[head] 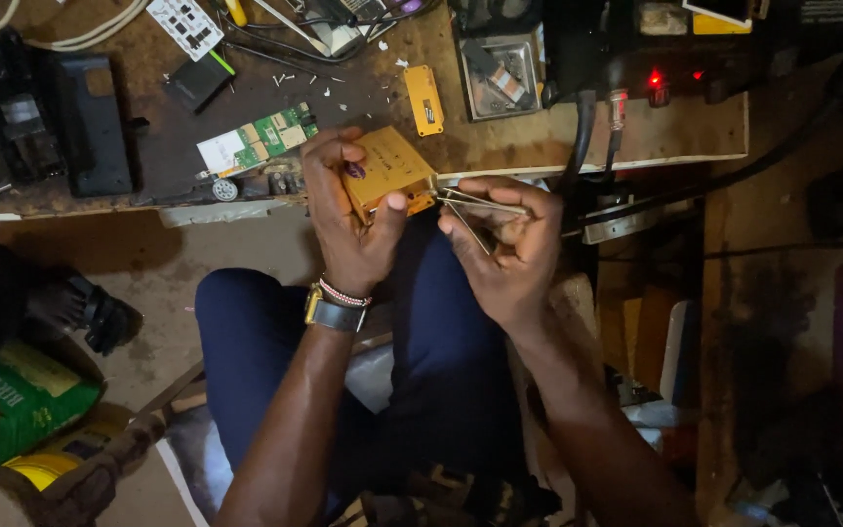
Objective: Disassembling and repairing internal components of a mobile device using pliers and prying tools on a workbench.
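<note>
My left hand (351,220) grips a flat gold-coloured metal plate (389,169), thumb pressed on its lower edge, held just in front of the workbench edge above my lap. My right hand (504,249) holds thin metal tweezers (475,203), their tips pointing left and touching the plate's right corner. A watch and a beaded band sit on my left wrist. My legs in dark blue trousers are below both hands.
The wooden workbench (500,146) carries a green circuit board (256,141), a small gold plate (423,100), a black case (90,122), cables and a metal box (500,78). Red lights glow at the back right. A green bag (17,400) lies on the floor at left.
</note>
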